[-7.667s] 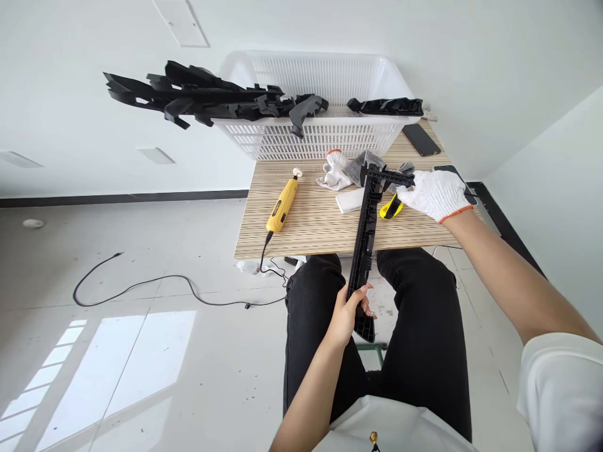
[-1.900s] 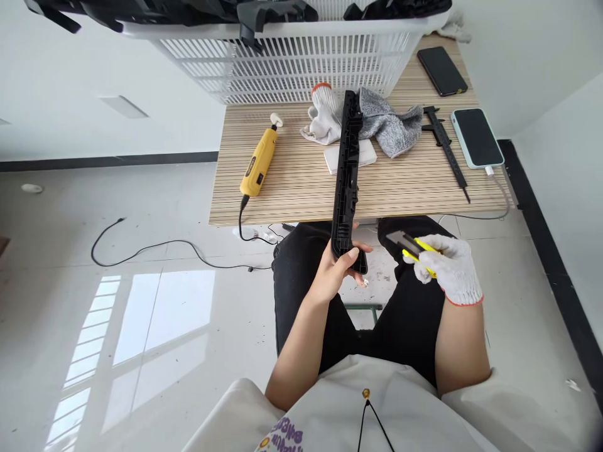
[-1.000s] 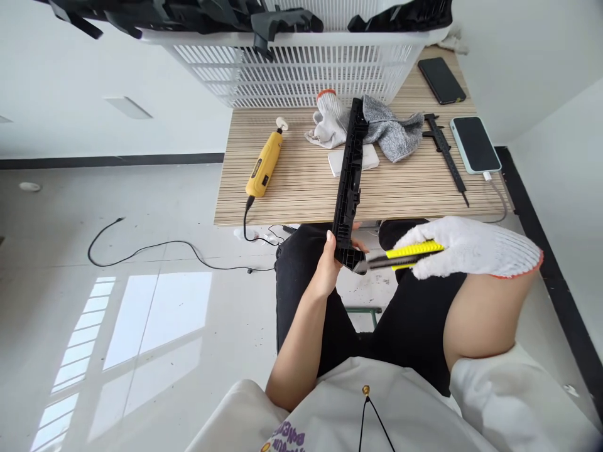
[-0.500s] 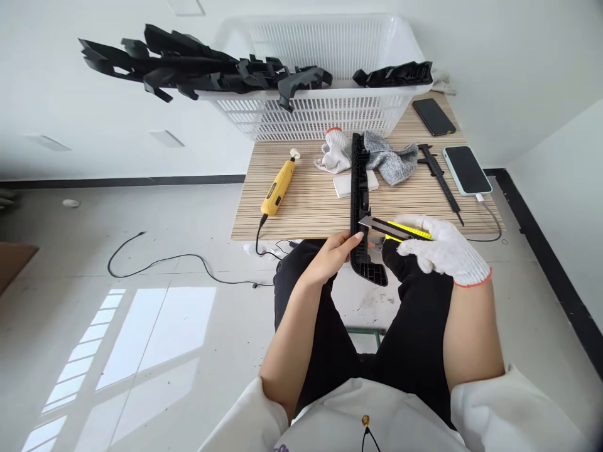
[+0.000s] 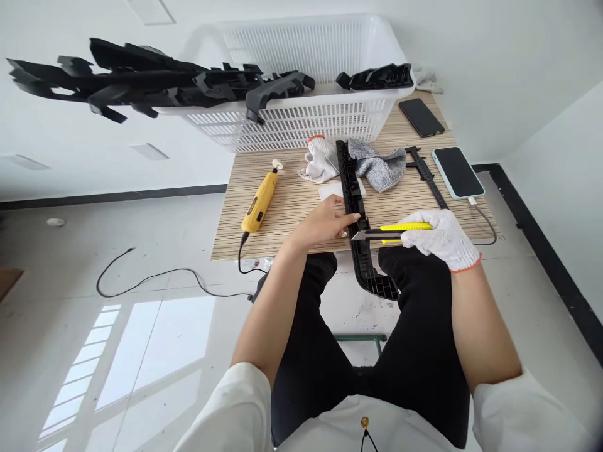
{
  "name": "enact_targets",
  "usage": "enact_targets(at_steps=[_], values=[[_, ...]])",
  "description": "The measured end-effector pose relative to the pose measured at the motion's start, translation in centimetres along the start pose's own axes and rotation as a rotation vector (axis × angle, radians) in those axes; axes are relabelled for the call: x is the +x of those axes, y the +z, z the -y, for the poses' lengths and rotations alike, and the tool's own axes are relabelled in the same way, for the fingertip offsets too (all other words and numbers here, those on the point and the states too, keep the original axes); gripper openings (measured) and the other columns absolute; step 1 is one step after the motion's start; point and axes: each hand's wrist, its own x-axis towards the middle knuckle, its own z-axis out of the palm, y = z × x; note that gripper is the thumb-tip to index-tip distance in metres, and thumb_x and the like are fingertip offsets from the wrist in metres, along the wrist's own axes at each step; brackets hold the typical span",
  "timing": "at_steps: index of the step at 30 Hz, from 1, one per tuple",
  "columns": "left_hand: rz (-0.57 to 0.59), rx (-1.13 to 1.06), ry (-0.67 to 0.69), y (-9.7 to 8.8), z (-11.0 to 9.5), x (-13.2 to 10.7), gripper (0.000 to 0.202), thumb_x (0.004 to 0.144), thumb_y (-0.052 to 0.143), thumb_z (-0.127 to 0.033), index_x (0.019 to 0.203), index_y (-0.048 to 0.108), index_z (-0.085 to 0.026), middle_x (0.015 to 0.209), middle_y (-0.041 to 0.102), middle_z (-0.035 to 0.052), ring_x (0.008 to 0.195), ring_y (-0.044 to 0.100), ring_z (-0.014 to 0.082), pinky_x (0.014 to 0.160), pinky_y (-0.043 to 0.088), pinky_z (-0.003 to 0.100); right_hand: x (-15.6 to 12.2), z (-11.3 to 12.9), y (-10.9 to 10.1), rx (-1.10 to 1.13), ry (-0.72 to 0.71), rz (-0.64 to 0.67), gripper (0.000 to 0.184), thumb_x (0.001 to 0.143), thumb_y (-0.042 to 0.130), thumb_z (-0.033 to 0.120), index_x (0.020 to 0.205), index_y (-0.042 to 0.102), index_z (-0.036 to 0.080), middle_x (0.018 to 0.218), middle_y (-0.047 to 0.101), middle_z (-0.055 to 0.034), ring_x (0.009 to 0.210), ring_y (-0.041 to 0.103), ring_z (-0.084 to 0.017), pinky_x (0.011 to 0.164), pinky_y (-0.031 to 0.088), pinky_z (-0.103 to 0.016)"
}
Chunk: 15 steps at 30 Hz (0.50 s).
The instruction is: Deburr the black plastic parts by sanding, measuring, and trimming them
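A long black plastic trim part (image 5: 362,254) with a ribbed inner side lies across the table's front edge, its curved lower end jutting out over my knees. My bare left hand (image 5: 326,221) grips it near the middle, thumb on top. In my right hand (image 5: 438,237), which wears a white knit glove, is a yellow and black utility knife (image 5: 393,232). Its blade is out and points left, with the tip at the trim part just below my left thumb. Whether the tip touches the plastic, I cannot tell.
A white plastic basket (image 5: 301,119) holds several black parts (image 5: 155,81) that stick out to the left. On the table (image 5: 226,232) are a yellow rotary tool (image 5: 261,199), a white glove (image 5: 321,160), a grey cloth (image 5: 381,164), a caliper (image 5: 428,176) and two phones (image 5: 421,117).
My left hand has shifted up along the trim part, which now slants more. The knife has turned closer to level, its tip lower on the part. The whole view has shifted somewhat.
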Motion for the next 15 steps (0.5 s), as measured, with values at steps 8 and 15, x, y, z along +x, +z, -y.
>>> enact_targets(at_steps=[8, 15], values=[[-0.139, -0.057, 0.107, -0.2, 1.2, 1.4, 0.027, 0.086, 0.077, -0.038, 0.092, 0.057, -0.021, 0.058, 0.061, -0.0064, 0.049, 0.052, 0.0097, 0.051, 0.038, 0.023, 0.1, 1.0, -1.0, -0.113, -0.102, -0.068, 0.030, 0.070, 0.087, 0.049, 0.090, 0.080, 0.028, 0.085, 0.075, -0.0042, 0.071, 0.069, -0.022, 0.060, 0.058, -0.035], [-0.287, -0.039, 0.187, 1.0, 2.0, 1.1, 0.029, 0.089, 0.072, -0.047, 0.090, 0.060, -0.021, 0.061, 0.063, -0.0053, 0.048, 0.057, 0.0106, 0.048, 0.042, 0.021, 0.8, 0.4, -0.3, -0.171, -0.048, -0.031, 0.041, 0.073, 0.080, 0.063, 0.093, 0.080, 0.027, 0.086, 0.076, -0.0061, 0.081, 0.071, -0.027, 0.063, 0.059, -0.038]])
